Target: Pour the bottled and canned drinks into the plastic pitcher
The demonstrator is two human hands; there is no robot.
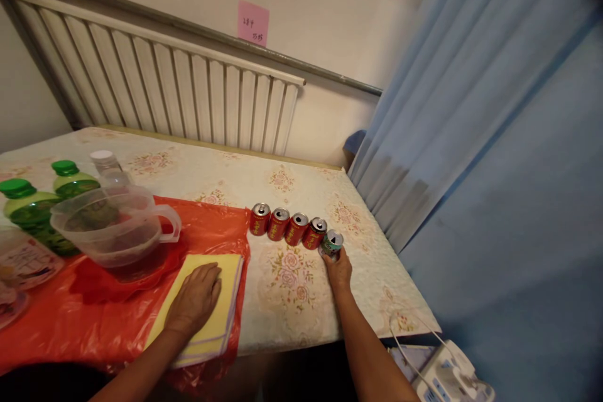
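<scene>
Both hands are out over the table (301,320). Left hand (195,298) lies flat, palm down and fingers loose, on a yellow cloth (226,314) that sits at the near edge of an orange plastic sheet (70,320); it grips nothing. Right hand (339,270) reaches further forward and closes its fingers around the near side of a green can (332,242), which stands upright on the floral tablecloth at the right end of a row. Touching it to the left are four red cans (287,225), upright, side by side, running back and leftward. Left of the cloth, on the orange sheet, stands a clear plastic jug (113,226) with its handle toward the cans. Behind it are two green bottles (32,213) with green caps and a clear bottle (107,166) with a white cap. Further back, a white radiator (155,85) runs along the wall, with a pink note (253,23) stuck above it. A blue curtain (494,138) hangs at the right.
</scene>
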